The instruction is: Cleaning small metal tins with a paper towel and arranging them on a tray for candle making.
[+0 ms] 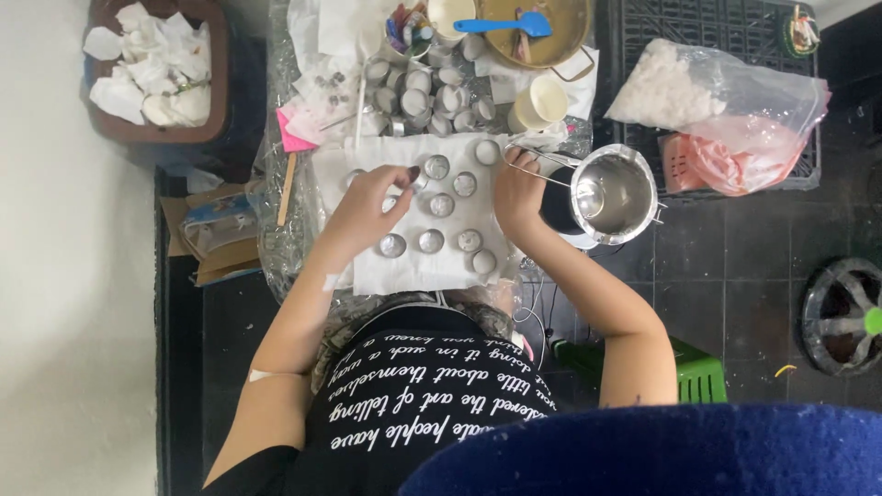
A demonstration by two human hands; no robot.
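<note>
Several small round metal cups (442,205) lie on a white paper towel (413,271) on the low work surface. My left hand (367,207) reaches over the towel's left part, its fingertips pinched on one small metal cup (418,183) in the upper row. My right hand (517,195) is at the towel's right edge, closed on the wire handle of a steel pouring pitcher (614,195). The pitcher stands upright just right of the towel and looks empty and shiny inside.
More empty metal cups (424,92) cluster behind the towel. A gold pan holds a blue spatula (505,25), beside a cream cup (542,101). A bag of white flakes (661,92) and a pink bag (735,156) sit on a black crate. A brown bin (156,133) stands at left, a green stool (703,372) at right.
</note>
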